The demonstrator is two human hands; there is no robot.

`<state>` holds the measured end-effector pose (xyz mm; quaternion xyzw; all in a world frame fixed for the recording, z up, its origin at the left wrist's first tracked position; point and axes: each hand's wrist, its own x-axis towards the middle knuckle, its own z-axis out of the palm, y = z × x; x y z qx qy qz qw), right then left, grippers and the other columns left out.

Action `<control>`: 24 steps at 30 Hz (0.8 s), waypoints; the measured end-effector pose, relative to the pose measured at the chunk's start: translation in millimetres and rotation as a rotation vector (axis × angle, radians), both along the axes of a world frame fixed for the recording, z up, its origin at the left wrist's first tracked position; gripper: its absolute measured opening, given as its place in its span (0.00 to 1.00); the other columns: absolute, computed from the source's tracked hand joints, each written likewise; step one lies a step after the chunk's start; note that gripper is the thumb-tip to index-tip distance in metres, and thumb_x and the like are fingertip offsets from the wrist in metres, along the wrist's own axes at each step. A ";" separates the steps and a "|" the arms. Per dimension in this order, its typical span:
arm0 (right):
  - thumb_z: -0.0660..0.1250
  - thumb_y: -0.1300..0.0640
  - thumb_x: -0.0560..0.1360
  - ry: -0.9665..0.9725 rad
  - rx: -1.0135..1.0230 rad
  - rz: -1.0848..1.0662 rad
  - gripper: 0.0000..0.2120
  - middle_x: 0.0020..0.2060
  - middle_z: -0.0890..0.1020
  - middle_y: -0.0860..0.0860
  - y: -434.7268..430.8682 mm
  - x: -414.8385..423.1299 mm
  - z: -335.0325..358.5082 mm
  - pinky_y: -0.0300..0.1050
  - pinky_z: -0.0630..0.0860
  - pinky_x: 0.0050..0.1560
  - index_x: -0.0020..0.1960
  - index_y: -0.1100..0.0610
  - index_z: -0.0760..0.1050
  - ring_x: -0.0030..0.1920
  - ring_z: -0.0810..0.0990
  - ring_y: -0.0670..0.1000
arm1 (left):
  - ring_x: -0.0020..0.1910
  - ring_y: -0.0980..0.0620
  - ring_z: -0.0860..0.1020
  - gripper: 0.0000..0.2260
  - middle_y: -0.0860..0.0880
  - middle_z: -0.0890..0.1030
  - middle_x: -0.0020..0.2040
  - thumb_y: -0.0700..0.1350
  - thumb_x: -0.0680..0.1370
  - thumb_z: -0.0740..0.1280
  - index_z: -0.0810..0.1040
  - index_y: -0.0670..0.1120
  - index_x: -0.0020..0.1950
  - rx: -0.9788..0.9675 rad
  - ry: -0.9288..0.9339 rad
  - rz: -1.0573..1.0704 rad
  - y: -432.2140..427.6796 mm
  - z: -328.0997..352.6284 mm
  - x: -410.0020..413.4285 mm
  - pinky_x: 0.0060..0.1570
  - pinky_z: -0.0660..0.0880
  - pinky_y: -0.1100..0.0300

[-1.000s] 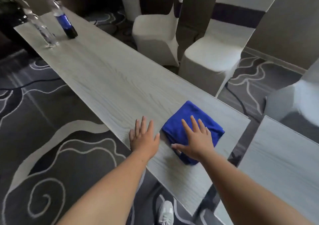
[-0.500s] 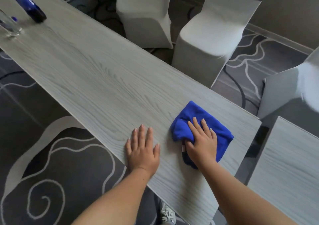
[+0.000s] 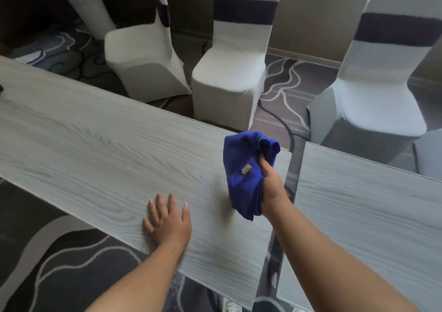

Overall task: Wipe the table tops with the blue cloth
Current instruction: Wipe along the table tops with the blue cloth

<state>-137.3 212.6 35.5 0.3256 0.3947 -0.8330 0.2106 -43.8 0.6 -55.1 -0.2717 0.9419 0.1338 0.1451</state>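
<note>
The blue cloth point(image 3: 244, 170) hangs bunched in my right hand point(image 3: 272, 184), lifted off the long pale wood-grain table point(image 3: 95, 153) near its right end. A small label shows on the cloth. My left hand point(image 3: 167, 220) lies flat, fingers spread, on the table's near edge, left of the cloth. A second table of the same wood grain point(image 3: 358, 216) stands to the right, across a narrow gap.
Three white-covered chairs with dark bands stand behind the tables, chair point(image 3: 143, 58), chair point(image 3: 232, 72) and chair point(image 3: 373, 91). Patterned grey carpet point(image 3: 59, 263) lies on the near side. My shoe point(image 3: 229, 305) shows below the table's end.
My right hand has gripped the cloth and lifted it off the table; before, it pressed flat on the cloth. The view swung right, so the bottles left sight and the second table came in.
</note>
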 end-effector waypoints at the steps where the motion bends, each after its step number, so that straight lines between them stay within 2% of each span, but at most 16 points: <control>1: 0.65 0.41 0.74 0.028 -0.032 -0.008 0.21 0.36 0.83 0.54 8.8 1.8 3.9 0.41 0.79 0.41 0.45 0.60 0.81 0.39 0.84 0.50 | 0.75 0.48 0.41 0.27 0.50 0.46 0.78 0.60 0.78 0.47 0.52 0.53 0.76 0.035 0.017 -0.015 14.9 3.9 -4.7 0.71 0.42 0.43; 4: 0.63 0.43 0.75 0.079 -0.098 -0.028 0.22 0.31 0.81 0.52 39.5 8.0 21.5 0.37 0.79 0.34 0.34 0.58 0.83 0.32 0.82 0.49 | 0.76 0.49 0.44 0.24 0.50 0.49 0.78 0.58 0.79 0.49 0.56 0.54 0.75 0.141 0.092 -0.114 72.6 17.8 -15.4 0.72 0.44 0.44; 7: 0.60 0.47 0.78 0.169 -0.112 -0.096 0.18 0.30 0.80 0.53 82.7 12.5 34.4 0.36 0.78 0.36 0.41 0.59 0.78 0.33 0.81 0.49 | 0.76 0.51 0.46 0.24 0.51 0.52 0.78 0.58 0.79 0.48 0.55 0.54 0.75 0.240 0.115 -0.230 130.0 27.9 -16.9 0.72 0.45 0.44; 10: 0.58 0.48 0.79 0.221 -0.058 -0.138 0.14 0.33 0.80 0.52 140.1 14.6 40.7 0.36 0.77 0.40 0.46 0.58 0.75 0.36 0.80 0.47 | 0.76 0.53 0.45 0.24 0.52 0.50 0.78 0.59 0.79 0.47 0.54 0.55 0.75 0.280 0.096 -0.372 170.2 32.0 -14.6 0.71 0.41 0.44; 12: 0.58 0.47 0.79 0.271 -0.006 -0.098 0.12 0.34 0.75 0.50 179.3 15.5 45.0 0.37 0.74 0.41 0.46 0.55 0.72 0.36 0.76 0.47 | 0.76 0.53 0.45 0.24 0.52 0.50 0.78 0.58 0.79 0.47 0.54 0.56 0.75 0.270 0.076 -0.425 187.3 31.5 -12.2 0.71 0.41 0.44; 14: 0.60 0.48 0.77 0.337 0.131 -0.036 0.09 0.33 0.75 0.50 213.4 13.6 48.9 0.38 0.74 0.36 0.44 0.53 0.71 0.33 0.76 0.48 | 0.76 0.52 0.45 0.24 0.52 0.50 0.78 0.58 0.79 0.48 0.55 0.55 0.74 0.259 0.071 -0.427 199.2 30.2 -8.7 0.71 0.41 0.44; 16: 0.64 0.49 0.74 0.418 0.211 0.024 0.08 0.32 0.73 0.52 236.7 14.5 45.7 0.43 0.74 0.33 0.41 0.53 0.72 0.31 0.74 0.53 | 0.76 0.52 0.44 0.24 0.52 0.49 0.78 0.58 0.78 0.49 0.54 0.55 0.74 0.223 0.072 -0.431 208.4 27.5 -4.7 0.71 0.41 0.44; 18: 0.65 0.47 0.72 0.460 0.433 0.141 0.09 0.31 0.75 0.55 248.4 23.4 28.0 0.51 0.72 0.36 0.38 0.53 0.74 0.32 0.74 0.56 | 0.76 0.51 0.42 0.25 0.52 0.48 0.78 0.57 0.78 0.50 0.53 0.56 0.75 0.169 0.073 -0.448 215.8 23.3 0.2 0.71 0.41 0.44; 19: 0.65 0.46 0.72 0.475 0.611 0.252 0.09 0.34 0.78 0.54 250.3 32.3 12.7 0.53 0.72 0.41 0.40 0.51 0.76 0.36 0.76 0.57 | 0.76 0.50 0.41 0.25 0.51 0.47 0.78 0.57 0.78 0.51 0.53 0.56 0.75 0.150 0.075 -0.450 218.5 20.9 2.9 0.71 0.41 0.45; 20: 0.64 0.44 0.73 0.501 0.828 0.447 0.10 0.44 0.82 0.52 252.1 43.0 -6.8 0.54 0.72 0.49 0.48 0.50 0.78 0.45 0.79 0.57 | 0.76 0.50 0.41 0.25 0.51 0.47 0.78 0.56 0.78 0.52 0.52 0.56 0.75 0.135 0.076 -0.449 221.0 18.5 5.2 0.71 0.41 0.45; 21: 0.63 0.41 0.74 0.526 1.075 0.729 0.19 0.60 0.78 0.50 252.0 55.4 -27.8 0.55 0.68 0.61 0.61 0.48 0.75 0.61 0.74 0.56 | 0.76 0.50 0.41 0.25 0.51 0.46 0.78 0.56 0.78 0.53 0.52 0.56 0.75 0.122 0.073 -0.444 223.0 16.0 7.3 0.71 0.42 0.45; 22: 0.60 0.34 0.73 0.533 1.285 1.007 0.29 0.73 0.63 0.46 250.6 67.8 -45.9 0.56 0.57 0.71 0.71 0.44 0.65 0.74 0.59 0.54 | 0.76 0.50 0.42 0.25 0.51 0.47 0.78 0.56 0.78 0.53 0.53 0.56 0.75 0.113 0.068 -0.436 224.3 14.1 9.1 0.71 0.43 0.45; 23: 0.55 0.27 0.69 0.544 1.422 1.171 0.37 0.76 0.48 0.43 249.3 76.2 -57.4 0.55 0.46 0.74 0.74 0.40 0.55 0.76 0.45 0.52 | 0.76 0.50 0.42 0.25 0.51 0.47 0.78 0.56 0.78 0.54 0.53 0.57 0.75 0.104 0.065 -0.428 225.1 12.4 10.1 0.71 0.43 0.45; 24: 0.50 0.22 0.65 0.555 1.471 1.198 0.41 0.75 0.42 0.41 248.0 79.2 -63.0 0.55 0.40 0.74 0.74 0.37 0.51 0.76 0.38 0.50 | 0.76 0.50 0.43 0.25 0.52 0.47 0.78 0.55 0.78 0.55 0.53 0.57 0.75 0.095 0.067 -0.421 224.8 11.7 10.3 0.72 0.43 0.45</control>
